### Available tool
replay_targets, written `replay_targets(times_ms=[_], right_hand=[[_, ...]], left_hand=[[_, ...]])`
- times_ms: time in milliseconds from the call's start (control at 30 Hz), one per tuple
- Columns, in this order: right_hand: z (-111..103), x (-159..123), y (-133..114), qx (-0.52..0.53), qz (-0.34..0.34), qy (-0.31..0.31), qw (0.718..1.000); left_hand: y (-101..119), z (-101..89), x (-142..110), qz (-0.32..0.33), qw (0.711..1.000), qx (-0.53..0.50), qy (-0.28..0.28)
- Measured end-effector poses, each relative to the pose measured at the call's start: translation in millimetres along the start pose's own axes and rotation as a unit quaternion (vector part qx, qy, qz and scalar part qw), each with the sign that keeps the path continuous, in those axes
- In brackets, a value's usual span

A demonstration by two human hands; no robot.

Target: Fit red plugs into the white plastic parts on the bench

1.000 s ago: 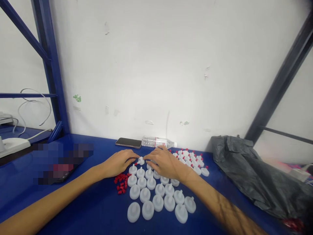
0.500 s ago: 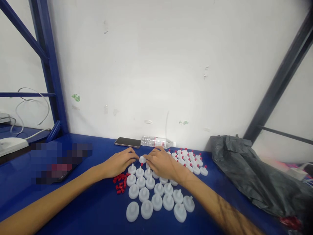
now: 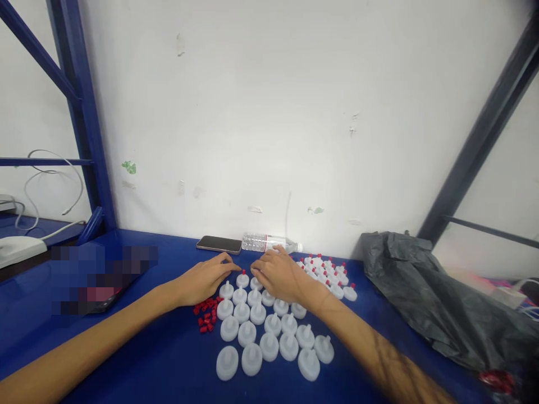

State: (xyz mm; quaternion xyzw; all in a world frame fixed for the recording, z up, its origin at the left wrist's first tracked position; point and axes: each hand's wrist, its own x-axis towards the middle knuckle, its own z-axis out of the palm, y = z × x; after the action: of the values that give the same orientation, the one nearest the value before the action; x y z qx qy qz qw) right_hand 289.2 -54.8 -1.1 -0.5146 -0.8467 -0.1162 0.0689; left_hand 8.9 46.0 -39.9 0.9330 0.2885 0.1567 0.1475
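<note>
My left hand rests on the blue table, fingers loosely stretched toward a white nozzle cap with a red tip that stands free between my hands. My right hand lies palm down just right of that cap, fingers loosely bent over the back row of plain white nozzle caps, and I see nothing gripped in it. Several such caps stand in rows in front of my hands. A small heap of loose red tips lies under my left wrist.
A group of white caps with red tips stands to the right of my right hand. A phone and a lying water bottle are by the wall. There is a black plastic bag on the right and a blurred-out object on the left.
Both hands were pinched on one cap between them; now that cap stands on the table with its red tip up, and the hands have drawn slightly apart.
</note>
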Motion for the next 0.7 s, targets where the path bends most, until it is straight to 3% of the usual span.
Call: replay_targets(times_ms=[133, 333, 533, 700], right_hand=[[-5, -1, 10, 0.016, 0.021, 0.007, 1.0], [-2, -4, 10, 0.068, 0.013, -0.003, 0.998], [3, -4, 7, 0.031, 0.013, -0.014, 0.999], [6, -3, 3, 0.022, 0.004, -0.021, 1.0]], left_hand=[[1, -20.2, 0, -0.034, 0.998, -0.059, -0.005], [-1, -49.2, -7, -0.062, 0.984, -0.13, -0.103], [3, -45.5, -7, -0.07, 0.975, -0.165, -0.134], [9, -40.4, -6, -0.071, 0.977, -0.161, -0.124]])
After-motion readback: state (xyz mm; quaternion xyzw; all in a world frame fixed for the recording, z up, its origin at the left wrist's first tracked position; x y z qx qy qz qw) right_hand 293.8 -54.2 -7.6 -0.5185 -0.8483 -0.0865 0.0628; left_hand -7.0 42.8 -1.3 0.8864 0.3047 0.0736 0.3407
